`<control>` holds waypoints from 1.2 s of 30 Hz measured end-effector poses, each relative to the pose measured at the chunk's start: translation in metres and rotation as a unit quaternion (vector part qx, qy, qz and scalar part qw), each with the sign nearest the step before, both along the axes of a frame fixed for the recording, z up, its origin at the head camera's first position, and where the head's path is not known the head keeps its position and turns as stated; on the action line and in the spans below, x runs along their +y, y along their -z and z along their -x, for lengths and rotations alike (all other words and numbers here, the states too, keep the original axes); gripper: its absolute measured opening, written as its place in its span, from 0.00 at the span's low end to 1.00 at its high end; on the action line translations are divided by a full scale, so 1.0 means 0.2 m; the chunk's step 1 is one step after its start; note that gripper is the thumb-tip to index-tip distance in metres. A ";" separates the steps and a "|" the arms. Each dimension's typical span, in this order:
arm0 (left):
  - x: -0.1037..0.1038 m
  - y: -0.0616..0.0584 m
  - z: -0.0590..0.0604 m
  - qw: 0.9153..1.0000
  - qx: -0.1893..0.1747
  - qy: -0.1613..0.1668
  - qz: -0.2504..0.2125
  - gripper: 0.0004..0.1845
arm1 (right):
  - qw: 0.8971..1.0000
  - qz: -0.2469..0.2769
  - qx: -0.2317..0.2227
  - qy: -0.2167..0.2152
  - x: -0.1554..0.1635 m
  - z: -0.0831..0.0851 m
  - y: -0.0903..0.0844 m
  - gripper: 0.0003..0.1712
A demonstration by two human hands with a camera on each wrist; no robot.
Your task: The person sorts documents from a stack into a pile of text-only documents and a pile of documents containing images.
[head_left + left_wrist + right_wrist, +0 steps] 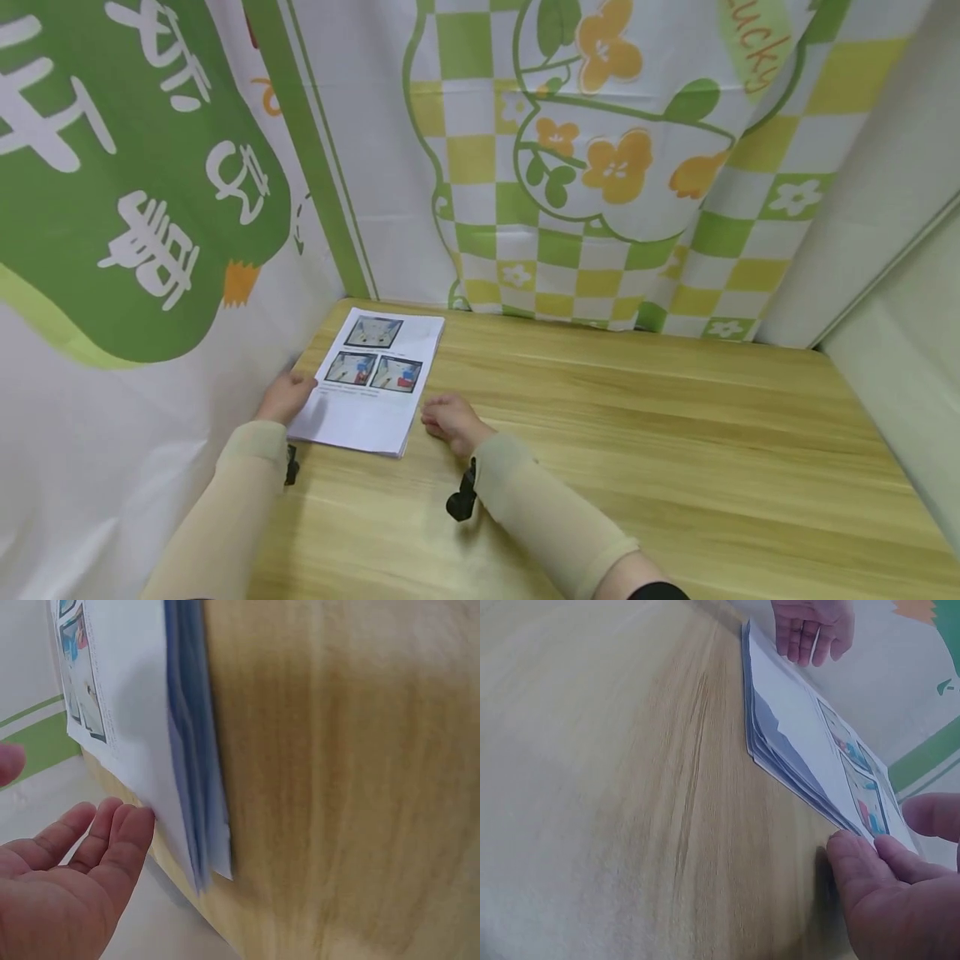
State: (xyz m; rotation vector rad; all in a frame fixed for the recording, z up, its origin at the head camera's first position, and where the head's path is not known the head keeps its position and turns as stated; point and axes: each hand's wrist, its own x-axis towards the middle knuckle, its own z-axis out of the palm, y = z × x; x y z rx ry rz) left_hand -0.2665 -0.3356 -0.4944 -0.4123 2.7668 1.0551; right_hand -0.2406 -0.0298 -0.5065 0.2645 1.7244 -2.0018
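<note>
A stack of white printed sheets (370, 385) with three small photos on the top page lies on the wooden table (637, 442) near its far left corner. My left hand (287, 395) lies at the stack's left edge, and in the left wrist view its straight fingers (133, 829) touch the stack of sheets (135, 727). My right hand (447, 419) rests on the table at the stack's right edge. In the right wrist view its relaxed fingertips (853, 851) meet the side of the stack of sheets (799, 742). Neither hand holds anything.
Printed cloth walls close the table in: a green and white one on the left (135, 192) and a checked flower one behind (600, 167). A plain pale wall (892, 333) stands at the right. The table's wood stretches to the right and front of the stack.
</note>
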 end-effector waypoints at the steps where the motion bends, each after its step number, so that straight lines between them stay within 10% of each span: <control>1: 0.00 0.00 0.00 1.000 -0.001 -0.001 -0.002 0.34 | 1.000 0.004 -0.003 0.001 0.00 0.00 0.00 0.17; 36: 0.03 -0.07 -0.01 0.999 -0.014 0.034 0.032 0.37 | 0.998 0.020 -0.034 -0.039 -0.09 -0.05 -0.08 0.23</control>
